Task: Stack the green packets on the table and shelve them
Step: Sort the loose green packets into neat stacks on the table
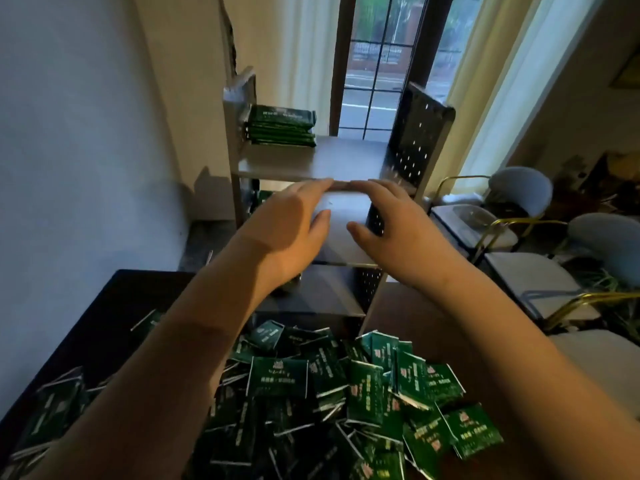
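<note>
A heap of loose green packets (311,393) covers the dark table (104,323) in front of me. Beyond it stands a small grey shelf unit (311,161). A neat stack of green packets (281,126) sits at the left end of its top shelf. Another green packet (265,195) peeks out on the middle shelf behind my left hand. My left hand (294,226) and my right hand (384,226) are both raised in front of the middle shelf, fingers straight and fingertips nearly meeting under the top shelf's front edge. Neither hand holds anything.
The shelf's right side is a black perforated panel (415,133). A window (384,64) with pale curtains lies behind the shelf. Grey chairs with gold frames (519,216) stand to the right. A blue-grey wall (86,133) closes the left side.
</note>
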Available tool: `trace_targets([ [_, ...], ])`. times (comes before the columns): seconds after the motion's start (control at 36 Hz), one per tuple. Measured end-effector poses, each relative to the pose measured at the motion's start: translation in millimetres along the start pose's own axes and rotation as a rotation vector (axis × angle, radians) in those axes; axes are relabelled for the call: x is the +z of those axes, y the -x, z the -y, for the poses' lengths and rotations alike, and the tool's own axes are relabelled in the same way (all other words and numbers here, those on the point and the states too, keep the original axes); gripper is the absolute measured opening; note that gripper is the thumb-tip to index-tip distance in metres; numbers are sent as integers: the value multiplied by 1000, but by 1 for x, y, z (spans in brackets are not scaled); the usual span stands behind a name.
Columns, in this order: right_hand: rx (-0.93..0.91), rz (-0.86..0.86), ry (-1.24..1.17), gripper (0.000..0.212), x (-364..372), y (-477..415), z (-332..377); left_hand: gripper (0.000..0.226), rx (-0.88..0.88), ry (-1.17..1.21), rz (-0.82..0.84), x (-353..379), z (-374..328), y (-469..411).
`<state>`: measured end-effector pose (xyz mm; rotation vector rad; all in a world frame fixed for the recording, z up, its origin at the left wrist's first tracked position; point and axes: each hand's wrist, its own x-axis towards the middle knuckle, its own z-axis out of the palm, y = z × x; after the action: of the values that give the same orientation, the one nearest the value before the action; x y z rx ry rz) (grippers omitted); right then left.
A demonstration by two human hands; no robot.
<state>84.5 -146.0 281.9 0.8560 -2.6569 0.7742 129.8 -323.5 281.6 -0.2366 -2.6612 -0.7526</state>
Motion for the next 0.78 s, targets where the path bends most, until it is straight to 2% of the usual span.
trace_targets([
  [0.14,49,36,-47,58,24,29,-11,50,-42,49,56,26,7,23],
  [0.25,93,82,-92,58,46,45,-19,47,-94,48,31,52,14,39],
  [0.39,130,120,-128,58,66,54,-29,53,-82,76,157,69,24,42],
  [0.64,187,139,-180,56,98,63,-44,56,-139,125,265,101,42,42],
  [0.78,214,177,-211,56,128,70,-57,55,-164,145,240,129,64,52],
])
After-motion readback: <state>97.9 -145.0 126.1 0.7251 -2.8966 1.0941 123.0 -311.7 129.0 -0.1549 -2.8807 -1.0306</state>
